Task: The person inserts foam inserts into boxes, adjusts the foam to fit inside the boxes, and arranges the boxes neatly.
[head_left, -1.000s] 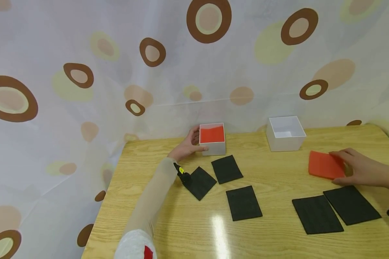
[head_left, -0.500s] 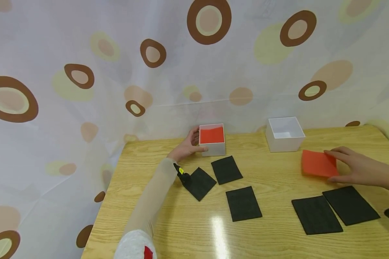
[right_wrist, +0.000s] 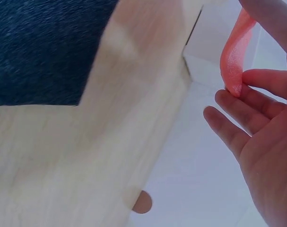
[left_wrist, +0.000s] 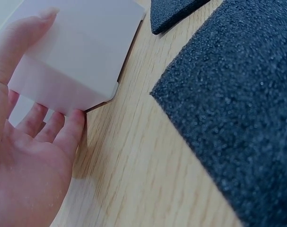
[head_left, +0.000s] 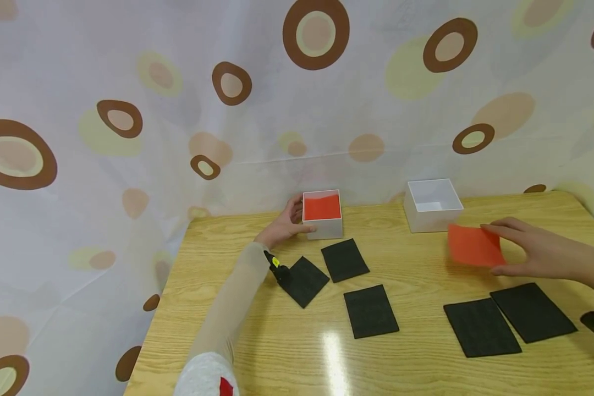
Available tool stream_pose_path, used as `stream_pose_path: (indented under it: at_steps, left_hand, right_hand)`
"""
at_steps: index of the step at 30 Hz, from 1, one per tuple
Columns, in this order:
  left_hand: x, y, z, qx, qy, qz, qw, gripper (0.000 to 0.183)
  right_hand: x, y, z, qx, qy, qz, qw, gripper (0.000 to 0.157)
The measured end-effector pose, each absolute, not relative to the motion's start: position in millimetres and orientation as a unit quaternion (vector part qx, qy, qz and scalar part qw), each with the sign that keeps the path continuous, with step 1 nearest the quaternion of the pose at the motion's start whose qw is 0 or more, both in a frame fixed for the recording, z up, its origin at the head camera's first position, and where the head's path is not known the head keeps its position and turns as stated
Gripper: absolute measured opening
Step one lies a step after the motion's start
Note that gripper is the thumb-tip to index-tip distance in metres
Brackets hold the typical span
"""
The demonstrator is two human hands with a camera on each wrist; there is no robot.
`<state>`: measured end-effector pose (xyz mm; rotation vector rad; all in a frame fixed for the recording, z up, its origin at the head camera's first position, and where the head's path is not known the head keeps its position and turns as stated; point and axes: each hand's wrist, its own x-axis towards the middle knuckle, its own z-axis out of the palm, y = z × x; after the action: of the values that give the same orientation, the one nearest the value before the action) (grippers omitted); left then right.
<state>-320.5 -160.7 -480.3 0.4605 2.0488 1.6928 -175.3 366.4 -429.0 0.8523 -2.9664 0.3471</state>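
At the back of the table, my left hand (head_left: 282,226) holds a white square box (head_left: 325,230) by its left side, thumb on the front wall. The left wrist view shows its fingers against one wall of that box (left_wrist: 86,47). Inside the box a red foam sheet (head_left: 322,209) shows near the rim. To the right, my right hand (head_left: 539,250) pinches another red foam sheet (head_left: 475,246) by its right edge, raised over the table. In the right wrist view this red sheet (right_wrist: 232,61) is bent between thumb and fingers.
A second white box (head_left: 433,221) stands at the back right, just beyond the held sheet. Black foam squares (head_left: 371,311) lie flat in front of the left box; two more black squares (head_left: 482,328) lie near the right hand. A patterned curtain (head_left: 257,126) hangs behind.
My right hand has moved left with the red foam sheet, which has lifted from the table and come closer to the right box. My left hand has stayed on its box.
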Motion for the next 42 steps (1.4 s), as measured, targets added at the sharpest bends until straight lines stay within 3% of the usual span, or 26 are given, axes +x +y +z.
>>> stream_pose_path:
  at_steps: [18, 31, 42]
  left_hand:
    - [-320, -160, -482, 0.17, 0.744, 0.61, 0.215, 0.094]
    - [-321, -160, -482, 0.167, 0.737, 0.615, 0.222, 0.095]
    - [-319, -161, -481, 0.174, 0.736, 0.616, 0.22, 0.096]
  right_hand:
    - [-200, 334, -400, 0.35, -0.927, 0.112, 0.074, 0.084]
    - [-225, 291, -377, 0.372, -0.919, 0.12, 0.043, 0.081]
    - [-245, 257, -362, 0.344, -0.929, 0.135, -0.017, 0.081]
